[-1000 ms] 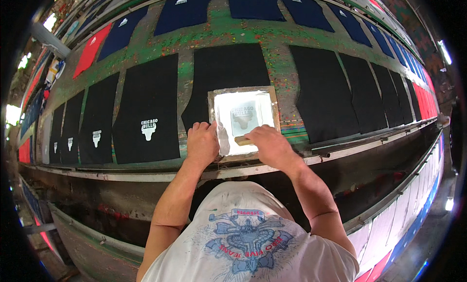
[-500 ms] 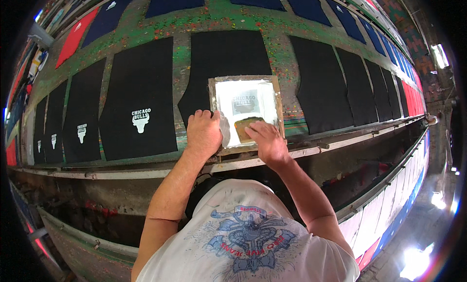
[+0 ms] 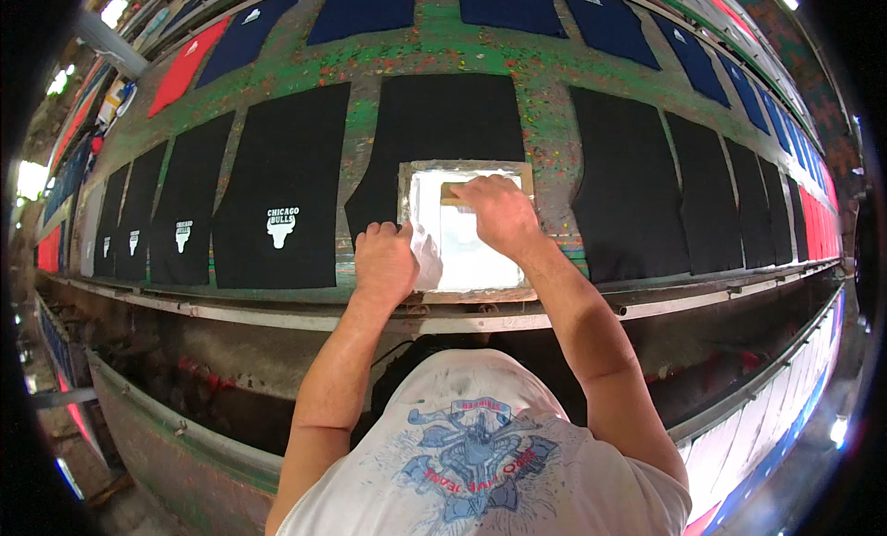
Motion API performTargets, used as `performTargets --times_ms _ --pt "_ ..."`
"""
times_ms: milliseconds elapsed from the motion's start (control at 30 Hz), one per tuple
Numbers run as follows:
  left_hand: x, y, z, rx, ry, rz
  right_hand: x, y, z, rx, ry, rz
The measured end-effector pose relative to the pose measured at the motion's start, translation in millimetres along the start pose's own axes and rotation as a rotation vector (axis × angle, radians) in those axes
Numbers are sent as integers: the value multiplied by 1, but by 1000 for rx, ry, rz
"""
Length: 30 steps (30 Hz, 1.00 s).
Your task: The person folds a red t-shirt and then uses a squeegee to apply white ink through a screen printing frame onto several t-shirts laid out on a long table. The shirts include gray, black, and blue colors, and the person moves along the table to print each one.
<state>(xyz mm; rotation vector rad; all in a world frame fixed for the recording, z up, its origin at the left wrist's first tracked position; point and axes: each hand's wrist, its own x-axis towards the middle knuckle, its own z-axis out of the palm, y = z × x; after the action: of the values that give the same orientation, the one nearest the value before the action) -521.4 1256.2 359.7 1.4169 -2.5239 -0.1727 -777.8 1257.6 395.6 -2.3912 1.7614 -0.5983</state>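
Observation:
A wooden-edged printing screen (image 3: 528,177) lies over the lower part of a black fabric panel (image 3: 448,115). White ink covers much of its mesh. My left hand (image 3: 386,261) is closed on the screen's left edge, fingers curled over it. My right hand (image 3: 500,214) grips a squeegee (image 3: 450,196) near the far side of the mesh. Most of the squeegee is hidden beneath that hand. Just left lies another black panel (image 3: 285,157) bearing a white print of lettering and a bull's head.
More printed black panels (image 3: 191,185) line the table to the left. Plain black panels (image 3: 628,185) lie to the right. Navy (image 3: 605,23) and red panels (image 3: 189,63) fill the far row. A metal rail (image 3: 661,307) runs along the near table edge.
My right hand has pushed the squeegee away from me, from the near part of the mesh to its far side. My left hand still grips the screen. The view has shifted slightly.

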Motion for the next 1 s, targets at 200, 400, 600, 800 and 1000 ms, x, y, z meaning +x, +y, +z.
performTargets --times_ms 200,400,600,800,1000 --pt "-1 14 3 -13 46 -88 -41 -9 0 -52 11 -197" --pt "-1 23 3 -14 71 -147 -89 -31 -1 -16 -82 -208" --pt "2 25 7 7 95 -172 -111 -37 -6 16 -23 -302" --pt "-7 17 21 -225 212 -161 -113 -29 -22 176 -103 -277" --pt "-26 8 50 -537 327 -249 -38 22 -27 165 110 -186"
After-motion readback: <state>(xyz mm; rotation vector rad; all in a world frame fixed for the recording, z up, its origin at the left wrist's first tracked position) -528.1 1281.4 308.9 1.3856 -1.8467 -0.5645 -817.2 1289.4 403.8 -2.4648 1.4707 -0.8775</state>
